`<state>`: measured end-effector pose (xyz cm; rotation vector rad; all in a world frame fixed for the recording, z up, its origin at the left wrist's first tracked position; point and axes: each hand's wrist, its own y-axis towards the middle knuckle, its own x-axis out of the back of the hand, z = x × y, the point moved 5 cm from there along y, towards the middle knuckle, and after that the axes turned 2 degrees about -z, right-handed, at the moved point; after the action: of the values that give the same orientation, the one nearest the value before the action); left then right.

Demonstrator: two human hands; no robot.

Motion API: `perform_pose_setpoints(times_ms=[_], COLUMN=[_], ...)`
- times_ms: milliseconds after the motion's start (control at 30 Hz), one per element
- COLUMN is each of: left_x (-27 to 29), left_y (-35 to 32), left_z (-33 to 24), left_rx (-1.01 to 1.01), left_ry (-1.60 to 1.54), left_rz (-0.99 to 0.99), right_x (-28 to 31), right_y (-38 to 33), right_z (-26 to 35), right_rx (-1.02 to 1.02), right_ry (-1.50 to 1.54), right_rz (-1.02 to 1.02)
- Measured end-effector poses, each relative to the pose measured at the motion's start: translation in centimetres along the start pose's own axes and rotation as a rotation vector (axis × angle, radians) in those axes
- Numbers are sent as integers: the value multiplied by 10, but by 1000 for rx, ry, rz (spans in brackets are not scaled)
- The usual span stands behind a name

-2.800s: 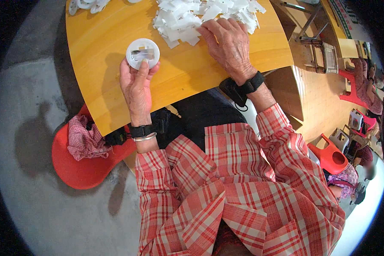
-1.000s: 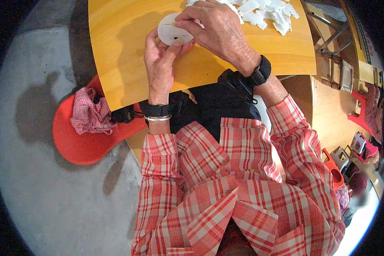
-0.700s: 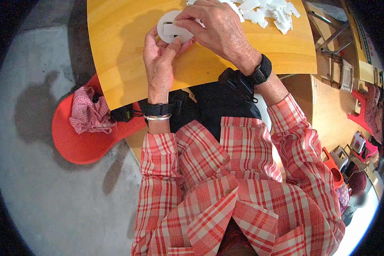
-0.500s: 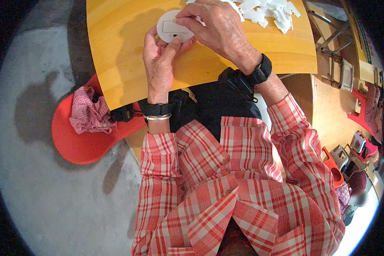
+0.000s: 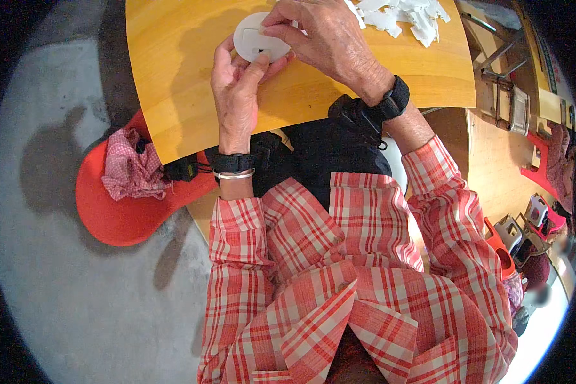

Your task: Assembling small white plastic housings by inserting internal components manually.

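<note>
My left hand [image 5: 235, 86] grips a flat white plastic disc [image 5: 247, 41] above the table, its thumb pressed on the lower part of the face. A rectangular outline marks that face, and a small dark slot lies just above the thumb. My right hand [image 5: 334, 46] comes over the disc's right side with thumb and forefinger pinched at its face. Whatever sits between those fingertips, if anything, is hidden. To the right of my right hand lies a pile of thin white plastic pieces [image 5: 422, 24] on the yellow wooden table [image 5: 179, 83].
At the left, a red stool [image 5: 118, 221] holds a pink patterned cloth [image 5: 131, 173] and a small black device [image 5: 182, 169]. The table's near edge runs just beyond my lap. Stools and other objects stand at the far right.
My right fingertips have shifted slightly left over the disc's face. The disc and both hands sit a little farther left in the picture, and the rectangular outline looks fainter.
</note>
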<state>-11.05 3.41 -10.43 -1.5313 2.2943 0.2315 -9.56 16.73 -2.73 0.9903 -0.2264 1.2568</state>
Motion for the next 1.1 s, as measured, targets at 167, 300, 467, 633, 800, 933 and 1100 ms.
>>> perform_pose_setpoints(times_ms=[167,300,467,633,800,933,1100], left_x=[-5,2,3,-4,3,-3,4], left_y=[-2,-2,-3,0,-2,-3,-1], left_z=[-3,0,-1,1,-1,-4,6], left_rx=[0,18,-17,-33,-46,-30,-18], left_ry=[-77,-53,20,-5,22,43,207], left_rz=[-1,-31,-52,-68,-94,-57,-34], right_x=[-6,-5,-8,-19,-31,-30,-34], right_y=[-11,-17,-16,-38,-42,-39,-42], right_z=[-6,14,16,-22,-17,-17,-21], right_rx=[-13,149,12,-292,-327,-330,-363], right_ry=[-65,-319,-229,103,174,140,122], right_rz=[2,-75,-32,-201,-50,-13,-76])
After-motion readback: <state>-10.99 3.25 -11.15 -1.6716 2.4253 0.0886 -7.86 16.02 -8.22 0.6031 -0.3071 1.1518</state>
